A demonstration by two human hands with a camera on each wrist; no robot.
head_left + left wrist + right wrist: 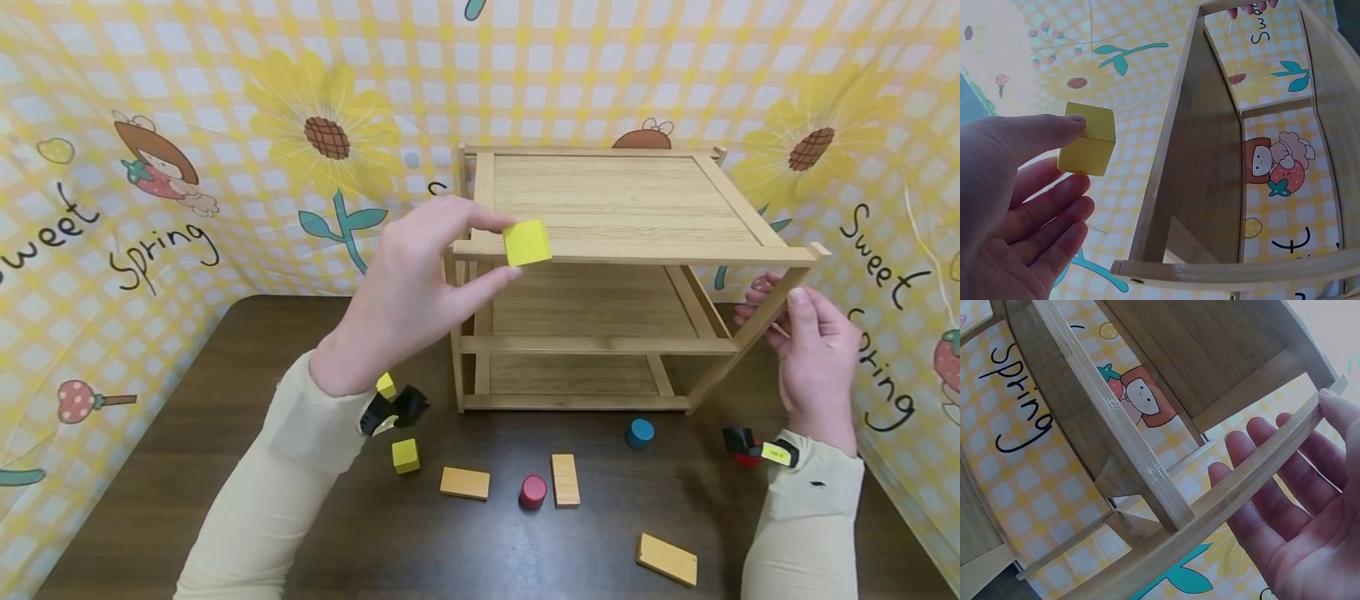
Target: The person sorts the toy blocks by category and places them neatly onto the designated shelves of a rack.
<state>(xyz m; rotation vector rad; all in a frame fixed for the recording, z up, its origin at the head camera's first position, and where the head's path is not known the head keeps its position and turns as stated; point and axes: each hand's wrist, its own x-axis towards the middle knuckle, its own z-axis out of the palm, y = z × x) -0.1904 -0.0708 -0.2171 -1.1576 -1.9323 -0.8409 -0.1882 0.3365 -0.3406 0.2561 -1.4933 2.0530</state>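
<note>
My left hand point(408, 279) pinches a yellow cube point(527, 242) between thumb and fingertips, in front of the top board's front left edge. In the left wrist view the cube point(1088, 139) is gripped by the thumb on its near face, with the other fingers spread below. A three-tier wooden shelf point(600, 252) stands on the dark table. At its right front post point(1254, 469), my right hand point(813, 350) holds on, thumb in front and fingers passing behind. No block shows on the shelf's top board.
In front of the shelf lie a yellow cube point(406, 456), a red cylinder point(533, 492), a blue cylinder point(640, 433) and wooden blocks point(464, 483). Another yellow cube point(386, 385) is partly hidden by the left wrist camera. A checkered cloth point(225, 83) hangs behind the table point(360, 550).
</note>
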